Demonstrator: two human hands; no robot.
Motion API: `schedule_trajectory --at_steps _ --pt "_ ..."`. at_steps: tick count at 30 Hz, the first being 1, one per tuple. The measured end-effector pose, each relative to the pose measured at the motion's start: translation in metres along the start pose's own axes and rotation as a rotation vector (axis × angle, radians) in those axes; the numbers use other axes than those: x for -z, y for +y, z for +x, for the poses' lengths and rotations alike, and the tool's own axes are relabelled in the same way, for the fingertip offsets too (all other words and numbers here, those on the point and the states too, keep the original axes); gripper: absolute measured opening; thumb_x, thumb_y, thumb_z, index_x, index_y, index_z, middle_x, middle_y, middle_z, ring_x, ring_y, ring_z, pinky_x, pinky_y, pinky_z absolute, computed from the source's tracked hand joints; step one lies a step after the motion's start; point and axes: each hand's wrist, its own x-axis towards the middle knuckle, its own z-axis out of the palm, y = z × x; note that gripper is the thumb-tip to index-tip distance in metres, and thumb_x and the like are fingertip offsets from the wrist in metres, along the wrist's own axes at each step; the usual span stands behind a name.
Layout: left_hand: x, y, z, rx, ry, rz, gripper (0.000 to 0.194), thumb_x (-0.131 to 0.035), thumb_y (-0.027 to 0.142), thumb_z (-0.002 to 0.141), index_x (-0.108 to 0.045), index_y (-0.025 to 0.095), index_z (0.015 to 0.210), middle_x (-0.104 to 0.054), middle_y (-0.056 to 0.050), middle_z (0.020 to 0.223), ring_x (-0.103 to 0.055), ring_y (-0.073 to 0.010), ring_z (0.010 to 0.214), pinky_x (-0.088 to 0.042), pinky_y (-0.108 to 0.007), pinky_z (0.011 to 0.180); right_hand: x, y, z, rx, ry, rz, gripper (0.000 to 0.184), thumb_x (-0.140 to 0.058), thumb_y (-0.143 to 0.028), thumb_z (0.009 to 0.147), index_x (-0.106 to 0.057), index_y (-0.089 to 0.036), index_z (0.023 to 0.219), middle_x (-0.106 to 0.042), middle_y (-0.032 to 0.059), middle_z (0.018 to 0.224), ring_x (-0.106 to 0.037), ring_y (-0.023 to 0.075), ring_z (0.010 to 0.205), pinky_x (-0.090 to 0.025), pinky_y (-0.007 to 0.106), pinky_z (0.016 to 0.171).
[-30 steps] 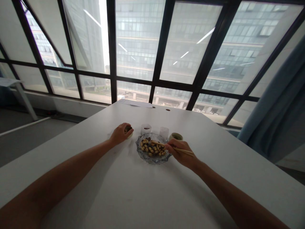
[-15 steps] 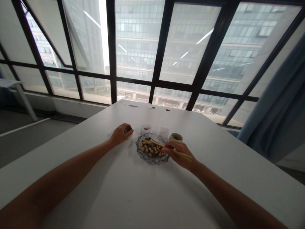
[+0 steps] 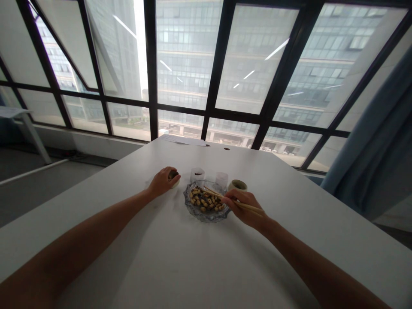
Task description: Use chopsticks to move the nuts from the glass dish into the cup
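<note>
My right hand (image 3: 243, 207) is closed around a pair of wooden chopsticks (image 3: 214, 194), whose tips reach over a scalloped clear glass plate (image 3: 206, 217). Several tan, nut-like pieces (image 3: 206, 201) and some dark bits lie in the plate. Whether the tips pinch anything is too small to tell. To the left, my left hand (image 3: 163, 180) is wrapped around a small greenish cup (image 3: 174, 175), fingers and thumb on its rim; most of the cup is hidden. A matching greenish cup (image 3: 238, 185) stands just beyond my right hand.
Behind the plate stand two small translucent cups, one (image 3: 197, 174) with dark contents and another (image 3: 222, 178) to its right. Papers (image 3: 183, 140) lie at the table's far edge by the windows. A blue curtain (image 3: 370, 141) hangs at the right.
The chopsticks have shifted slightly over the plate, their tips dipping and then opening a little apart. My left hand has stayed on its cup.
</note>
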Motion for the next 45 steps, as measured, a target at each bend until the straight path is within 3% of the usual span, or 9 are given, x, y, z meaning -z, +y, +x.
schedule_trajectory --at_steps 5,18,28,36,45 --pt "0.0012 0.0014 0.0002 0.004 -0.01 -0.006 0.038 -0.055 0.052 0.089 -0.063 0.019 0.104 -0.071 -0.011 0.104 -0.068 -0.0275 0.098 -0.053 -0.043 0.094 0.0057 -0.005 0.003 -0.008 0.017 0.003 0.05 -0.042 -0.056 0.104 -0.056 -0.022 0.07 -0.057 0.0005 0.057 -0.052 0.0134 0.051 -0.038 0.027 0.053" --pt "0.0027 0.0032 -0.0001 -0.008 -0.013 -0.001 0.037 -0.054 0.051 0.089 -0.063 0.018 0.104 -0.071 -0.011 0.103 -0.068 -0.0275 0.098 -0.053 -0.043 0.094 -0.0013 0.0012 0.0007 0.021 -0.058 -0.013 0.043 -0.045 -0.053 0.103 -0.062 -0.021 0.079 -0.066 0.0031 0.065 -0.06 0.0155 0.056 -0.042 0.027 0.055" --pt "0.0011 0.0012 0.0003 -0.014 -0.005 -0.011 0.036 -0.055 0.051 0.089 -0.064 0.019 0.103 -0.071 -0.011 0.103 -0.068 -0.0273 0.097 -0.053 -0.043 0.094 -0.0022 0.0019 -0.0006 0.009 -0.047 0.026 0.046 -0.045 -0.057 0.103 -0.063 -0.022 0.08 -0.067 0.0026 0.063 -0.059 0.0148 0.052 -0.041 0.026 0.051" --pt "0.0016 0.0012 0.0002 -0.007 -0.014 -0.004 0.037 -0.054 0.052 0.09 -0.063 0.019 0.103 -0.071 -0.011 0.104 -0.068 -0.0274 0.098 -0.053 -0.043 0.094 -0.004 0.0033 0.0003 0.057 -0.047 0.011 0.045 -0.048 -0.056 0.103 -0.068 -0.021 0.084 -0.073 0.0061 0.073 -0.066 0.0167 0.06 -0.046 0.028 0.058" --pt "0.0022 0.0024 0.0004 -0.003 -0.009 -0.001 0.036 -0.054 0.052 0.089 -0.063 0.02 0.103 -0.071 -0.011 0.104 -0.068 -0.0277 0.098 -0.053 -0.043 0.094 -0.0021 -0.0022 0.0006 -0.007 -0.029 0.042 0.046 -0.048 -0.056 0.102 -0.067 -0.022 0.077 -0.069 0.0039 0.065 -0.063 0.0158 0.055 -0.044 0.028 0.053"
